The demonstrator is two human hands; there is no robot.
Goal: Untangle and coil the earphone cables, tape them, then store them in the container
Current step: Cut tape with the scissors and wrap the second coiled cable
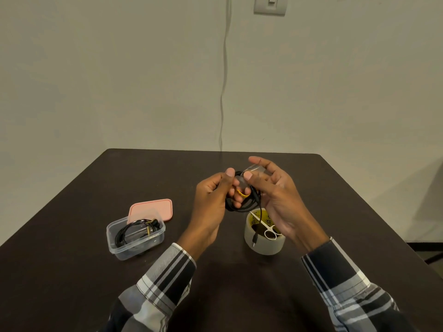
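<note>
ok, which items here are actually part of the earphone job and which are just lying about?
In the job:
- coiled black earphone cable, held in left hand
- clear tape strip, pinched by right hand
- tape roll
- small scissors resting on the roll
- clear plastic container with another coiled earphone inside
- pink lid

Just lying about:
- wall switch
- wire down the wall

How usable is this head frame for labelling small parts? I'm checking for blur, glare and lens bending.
Head view: dim, even light; the clear tape piece between the fingers is nearly invisible; the coiled cable merges with the dark table; scissors read sharply; table edges splay from wide-angle distortion.
</note>
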